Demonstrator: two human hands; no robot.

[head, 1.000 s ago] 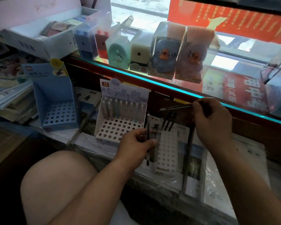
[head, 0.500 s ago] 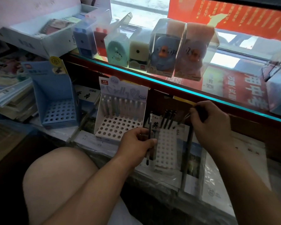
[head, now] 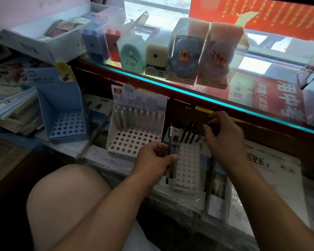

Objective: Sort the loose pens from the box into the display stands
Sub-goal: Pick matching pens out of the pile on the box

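Note:
A narrow white stand (head: 188,164) full of holes lies in front of me, with three dark pens (head: 189,132) upright in its far row. My right hand (head: 225,140) pinches another dark pen (head: 202,131) and holds it, tip down, beside those pens at the stand's far end. My left hand (head: 155,160) grips a small bundle of dark pens (head: 169,160) upright at the stand's left edge. To the left stands a white display stand (head: 132,142) with a back row of pastel pens (head: 138,118). Further left is a blue display stand (head: 65,125) with nothing in its holes.
A glass counter edge (head: 216,102) runs above the stands, carrying boxed pencil sharpeners (head: 132,51) and duck figures (head: 186,57). A white box (head: 43,40) sits at the upper left. Stacked books (head: 9,105) lie at left, wrapped papers (head: 270,171) at right. My bare knee (head: 65,205) is below.
My right hand has swung its pen from lying level above the narrow stand to tip down beside the standing pens. My left hand has stayed put.

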